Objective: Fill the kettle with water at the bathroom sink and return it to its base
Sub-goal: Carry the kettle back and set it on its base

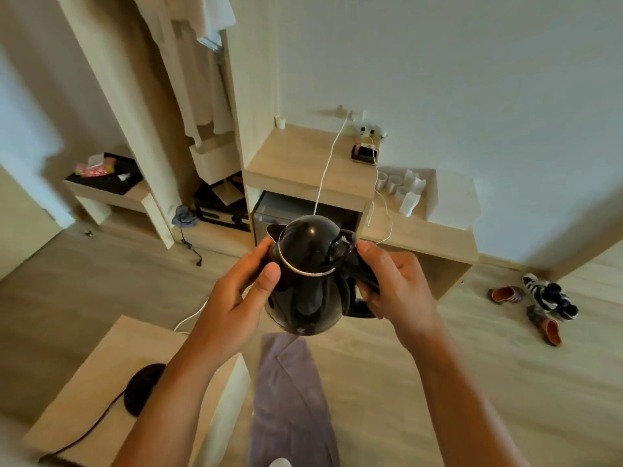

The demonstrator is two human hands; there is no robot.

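A glossy black kettle [308, 281] with a thin silver band hangs in the air in the middle of the head view, held between both hands. My right hand [394, 284] grips its black handle on the right side. My left hand [242, 294] presses on the kettle's left side near the spout, thumb on the body. The lid looks closed. The round black kettle base [143, 387] with its black cord lies on a light wooden table [87, 392] at the lower left, partly behind my left forearm. No sink is in view.
A wooden cabinet [303, 170] with a mini fridge and a trailing white cable stands straight ahead. White mugs [392, 183] sit on a lower shelf to the right. Shoes [539, 301] lie on the floor at right. A wardrobe with hanging robes is at left.
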